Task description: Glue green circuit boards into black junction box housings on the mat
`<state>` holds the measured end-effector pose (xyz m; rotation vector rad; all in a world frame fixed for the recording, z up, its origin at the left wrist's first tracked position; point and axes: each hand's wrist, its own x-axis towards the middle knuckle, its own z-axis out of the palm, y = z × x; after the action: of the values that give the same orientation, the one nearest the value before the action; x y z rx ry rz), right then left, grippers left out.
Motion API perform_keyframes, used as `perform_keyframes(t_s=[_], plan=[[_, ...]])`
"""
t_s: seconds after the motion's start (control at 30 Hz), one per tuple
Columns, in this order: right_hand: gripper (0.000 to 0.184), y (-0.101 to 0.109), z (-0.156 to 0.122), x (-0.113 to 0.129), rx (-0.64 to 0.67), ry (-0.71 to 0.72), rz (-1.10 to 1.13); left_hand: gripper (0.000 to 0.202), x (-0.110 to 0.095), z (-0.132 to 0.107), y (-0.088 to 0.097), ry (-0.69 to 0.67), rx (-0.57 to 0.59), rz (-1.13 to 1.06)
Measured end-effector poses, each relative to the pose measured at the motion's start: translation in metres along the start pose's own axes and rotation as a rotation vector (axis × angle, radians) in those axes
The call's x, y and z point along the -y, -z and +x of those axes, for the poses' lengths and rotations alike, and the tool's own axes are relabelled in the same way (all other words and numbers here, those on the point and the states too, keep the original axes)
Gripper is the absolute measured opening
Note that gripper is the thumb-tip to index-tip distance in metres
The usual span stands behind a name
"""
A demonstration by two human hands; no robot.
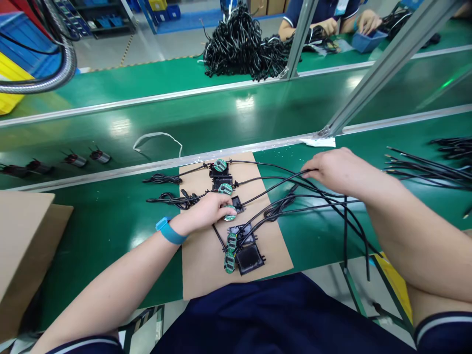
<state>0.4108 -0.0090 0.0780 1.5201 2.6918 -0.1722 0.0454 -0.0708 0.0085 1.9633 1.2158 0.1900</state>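
Observation:
My left hand (210, 210), with a teal wristband, pinches a small round green circuit board (230, 213) beside an open black plastic case (238, 203). To the right, my right hand (330, 169) is closed on a black cable (275, 188) that runs back to that case. More green boards (229, 261) and black cases (250, 258) lie in a column on a brown cardboard sheet (202, 275). Other black cables stretch right from them, passing below my right hand. Coiled black cords (165, 179) lie to the left. My left fingers partly cover the middle case.
Behind the sheet rises a shiny green partition (206, 118) with a metal post (368, 83). A cardboard box (22, 236) stands at left, loose cables (435, 172) at right. Beyond are a black cable heap (247, 46) and a co-worker's hands (368, 22) at a blue bin (368, 42).

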Motion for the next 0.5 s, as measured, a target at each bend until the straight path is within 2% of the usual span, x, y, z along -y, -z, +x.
perform_keyframes(t_s=[0.1,0.17,0.27,0.37,0.5], plan=[[0.031,-0.010,0.000,-0.012,0.028,-0.085,-0.170,0.023,-0.008,-0.003,0.001,-0.047,-0.133,0.012],[0.034,-0.021,0.005,-0.009,0.039,-0.116,-0.247,0.024,-0.010,-0.002,-0.001,-0.111,-0.224,0.124],[0.037,-0.039,0.016,-0.003,0.055,-0.161,-0.277,0.022,-0.009,0.002,-0.006,-0.181,-0.281,0.346],[0.037,-0.055,0.022,-0.012,0.077,-0.192,-0.138,0.026,-0.004,-0.010,-0.011,-0.170,-0.380,0.508],[0.033,-0.065,0.009,-0.040,0.146,-0.276,0.166,0.032,0.012,-0.055,-0.012,-0.139,-0.571,0.567]])
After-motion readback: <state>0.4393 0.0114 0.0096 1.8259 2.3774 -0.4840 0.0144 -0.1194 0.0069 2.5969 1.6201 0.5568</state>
